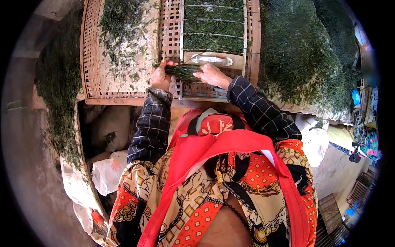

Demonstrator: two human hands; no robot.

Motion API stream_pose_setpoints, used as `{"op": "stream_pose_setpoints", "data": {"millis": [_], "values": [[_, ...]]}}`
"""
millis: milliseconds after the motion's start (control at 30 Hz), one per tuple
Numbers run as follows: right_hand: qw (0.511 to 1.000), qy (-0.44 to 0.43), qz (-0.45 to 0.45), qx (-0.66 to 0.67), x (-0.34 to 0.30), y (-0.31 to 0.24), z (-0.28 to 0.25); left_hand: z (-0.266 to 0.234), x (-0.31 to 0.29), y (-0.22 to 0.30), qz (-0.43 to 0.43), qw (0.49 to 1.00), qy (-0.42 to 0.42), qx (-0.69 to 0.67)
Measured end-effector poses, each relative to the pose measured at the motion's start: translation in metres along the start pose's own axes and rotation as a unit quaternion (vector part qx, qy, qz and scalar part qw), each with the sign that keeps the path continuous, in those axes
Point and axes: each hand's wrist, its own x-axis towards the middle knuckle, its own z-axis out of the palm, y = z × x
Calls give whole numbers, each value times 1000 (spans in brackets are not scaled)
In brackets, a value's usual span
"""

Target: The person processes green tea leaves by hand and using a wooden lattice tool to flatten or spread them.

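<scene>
A bundle of dark green leafy strands (184, 72) lies crosswise between my hands, over the near part of a narrow wooden frame (181, 37). My left hand (161, 76) is closed around the bundle's left end. At its right end, my right hand (212, 75) grips it with bent fingers, some of them hidden. Just beyond my right hand, a wooden board (236, 62) spans the frame, with a pale, shiny long piece (212, 61) on top. Farther off, loose green strands (214, 25) fill the frame beneath thin crossbars.
The frame rests on a brown lattice tray (94, 61). Scattered green bits (123, 37) lie on a pale board (119, 82) at left. A large heap of greens (300, 53) covers the right side; another pile (57, 90) stands far left. White bags (109, 173) sit below the tray.
</scene>
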Motion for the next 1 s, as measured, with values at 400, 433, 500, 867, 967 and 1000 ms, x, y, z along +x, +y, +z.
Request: {"op": "stream_pose_setpoints", "data": {"millis": [400,433,500,867,967,1000], "values": [[993,1,96,-67,-14,23,-5,18,-1,85,-45,728,32,683],[993,10,104,-50,-15,25,-4,4,-2,76,183,610,-8,771],[993,21,108,-35,-18,22,-4,12,-30,46,304,663,-137,670],[994,50,93,30,-84,42,-62,40,-47,-33,303,360,-363,804],[981,130,77,-125,-102,44,-69,41,-48,-33,298,359,-360,808],[974,151,93,-137,-106,41,-70,42,-48,-33,295,359,-360,809]]}}
